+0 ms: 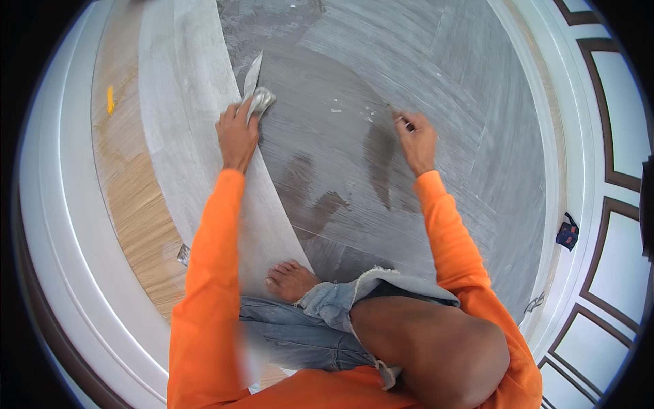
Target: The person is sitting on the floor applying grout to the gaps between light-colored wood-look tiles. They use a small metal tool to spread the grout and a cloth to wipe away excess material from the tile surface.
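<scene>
My left hand (238, 133) is closed on a crumpled grey-white sheet (260, 101), by the edge of the pale plank strip (204, 102). A pointed flap of it stands up beyond my fingers; whether it is cloth or film I cannot tell. Over the darker grey wood-patterned floor (327, 136), my right hand (417, 140) grips a small dark-handled tool (409, 125). Its thin tip points up and left toward the floor; the exact kind is too small to make out. White specks and dark damp-looking patches mark the floor between my hands.
My bare foot (291, 280) rests by the pale strip's edge, below a raised knee (436, 347). Tan wood-grain flooring (146, 232) with a yellow mark (110, 100) lies at left. A dark pouch (567, 232) sits by the right-hand panelled wall (623, 259).
</scene>
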Tool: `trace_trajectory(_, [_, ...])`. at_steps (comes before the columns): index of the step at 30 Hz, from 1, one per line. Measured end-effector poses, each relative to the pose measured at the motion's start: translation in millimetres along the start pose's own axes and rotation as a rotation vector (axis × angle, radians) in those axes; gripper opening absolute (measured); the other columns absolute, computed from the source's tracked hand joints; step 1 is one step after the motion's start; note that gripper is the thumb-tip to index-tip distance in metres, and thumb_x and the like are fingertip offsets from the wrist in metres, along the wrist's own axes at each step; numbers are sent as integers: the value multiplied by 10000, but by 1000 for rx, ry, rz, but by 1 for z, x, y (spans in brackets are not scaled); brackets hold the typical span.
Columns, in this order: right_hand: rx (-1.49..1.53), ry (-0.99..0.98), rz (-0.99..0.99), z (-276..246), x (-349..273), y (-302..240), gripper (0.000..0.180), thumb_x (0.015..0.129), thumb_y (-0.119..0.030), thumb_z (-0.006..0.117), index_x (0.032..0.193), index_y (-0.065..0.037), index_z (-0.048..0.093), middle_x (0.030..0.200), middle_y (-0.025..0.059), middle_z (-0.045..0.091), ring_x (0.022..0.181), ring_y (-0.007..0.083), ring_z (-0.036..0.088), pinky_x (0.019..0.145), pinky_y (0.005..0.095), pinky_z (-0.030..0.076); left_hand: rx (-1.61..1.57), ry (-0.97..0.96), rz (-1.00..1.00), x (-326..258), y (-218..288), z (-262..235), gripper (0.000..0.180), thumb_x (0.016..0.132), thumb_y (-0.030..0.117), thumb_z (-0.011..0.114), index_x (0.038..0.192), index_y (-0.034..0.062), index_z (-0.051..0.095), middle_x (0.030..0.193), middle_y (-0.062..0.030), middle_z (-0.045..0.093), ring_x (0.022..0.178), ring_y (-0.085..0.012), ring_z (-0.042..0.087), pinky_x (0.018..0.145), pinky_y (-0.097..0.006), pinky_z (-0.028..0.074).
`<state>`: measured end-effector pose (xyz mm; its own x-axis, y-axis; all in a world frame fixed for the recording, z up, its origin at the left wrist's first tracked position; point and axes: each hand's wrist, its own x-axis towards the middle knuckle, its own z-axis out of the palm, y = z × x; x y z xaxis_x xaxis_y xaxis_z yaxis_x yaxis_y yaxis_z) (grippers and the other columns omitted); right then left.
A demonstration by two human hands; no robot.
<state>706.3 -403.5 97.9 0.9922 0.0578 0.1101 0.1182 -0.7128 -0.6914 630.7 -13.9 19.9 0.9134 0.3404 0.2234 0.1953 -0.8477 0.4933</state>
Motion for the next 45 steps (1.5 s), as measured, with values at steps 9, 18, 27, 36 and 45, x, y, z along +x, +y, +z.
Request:
trace_trajectory(9, [-247, -14, -221, 47, -16, 41, 308, 916, -111, 693, 1210, -69, 779, 983, 160, 686, 919, 368, 679, 823, 465, 553, -381, -81, -471, -163, -36, -164, 425, 1045, 162, 636, 1402, -70, 620, 1377, -197, 681, 1271, -281, 634, 1118, -375, 457])
trace_trajectory(18, [-237, -125, -287, 53, -14, 52, 346, 921, -91, 684, 1259, -49, 741, 1086, 174, 693, 1001, 382, 680, 880, 467, 563, -404, -290, -676, -233, -20, -150, 418, 1033, 231, 636, 1299, -89, 670, 1136, -179, 755, 1043, -232, 669, 971, -362, 506])
trace_trajectory(27, [-330, -80, -195, 48, -8, 51, 310, 945, -118, 657, 1241, -62, 730, 1094, 179, 688, 988, 402, 693, 852, 486, 571, -451, -248, -667, -227, -27, -148, 412, 1019, 230, 648, 1269, -96, 680, 1087, -187, 768, 994, -228, 677, 929, -355, 521])
trace_trajectory(36, [-347, -154, -254, 54, -23, 39, 326, 951, -123, 652, 1263, -65, 724, 1066, 177, 673, 950, 402, 692, 838, 490, 568, -489, -241, -667, -234, -35, -149, 431, 1026, 254, 650, 1289, -86, 677, 1119, -176, 762, 1017, -221, 671, 945, -349, 513])
trace_trajectory(45, [-337, -121, -211, 48, -13, 46, 319, 955, -129, 657, 1260, -71, 731, 1091, 167, 674, 971, 398, 694, 844, 490, 566, -467, -211, -656, -234, -33, -148, 414, 1024, 245, 649, 1283, -75, 686, 1107, -192, 771, 1005, -236, 685, 932, -362, 522])
